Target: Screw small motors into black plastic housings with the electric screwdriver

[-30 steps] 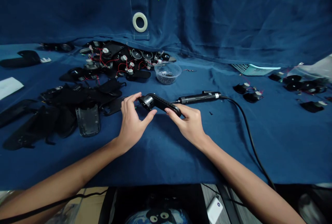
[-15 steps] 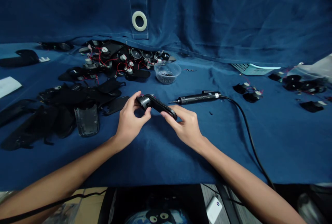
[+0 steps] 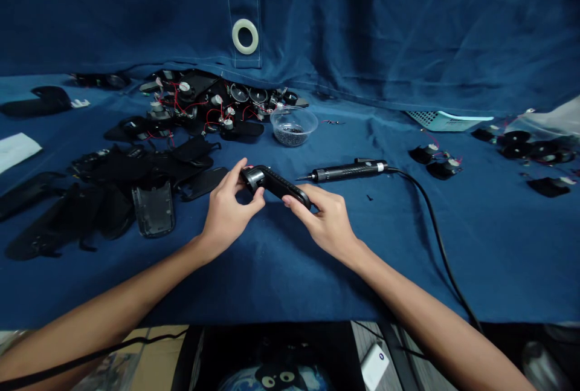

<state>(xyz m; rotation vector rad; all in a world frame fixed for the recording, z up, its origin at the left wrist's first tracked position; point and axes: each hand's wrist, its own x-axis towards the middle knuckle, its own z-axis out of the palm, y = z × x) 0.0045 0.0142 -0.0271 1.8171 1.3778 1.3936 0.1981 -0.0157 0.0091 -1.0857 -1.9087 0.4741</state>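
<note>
Between both hands, above the blue cloth, I hold a black plastic housing (image 3: 284, 188) with a round, ring-shaped end and a long straight body. My left hand (image 3: 229, 213) closes its fingers and thumb round the ring end at the left. At the other end, my right hand (image 3: 328, 219) pinches the long body between thumb and fingers. Just beyond my right hand lies a black electric screwdriver (image 3: 347, 171), its bit pointing left. Behind the housing stands a clear plastic bowl (image 3: 294, 128) with small dark screws in it. The far side of the housing is hidden.
Black casing parts (image 3: 104, 191) are heaped at the left. Fan-like parts with red wires (image 3: 217, 107) pile up behind them. A cable (image 3: 430, 216) runs from the screwdriver to the table's front edge. Small wired pieces (image 3: 441, 167) and a light blue basket (image 3: 453, 122) lie at the right.
Hands and housing keep nearly the same pose. The whole view has shifted very slightly, with everything a few pixels further right.
</note>
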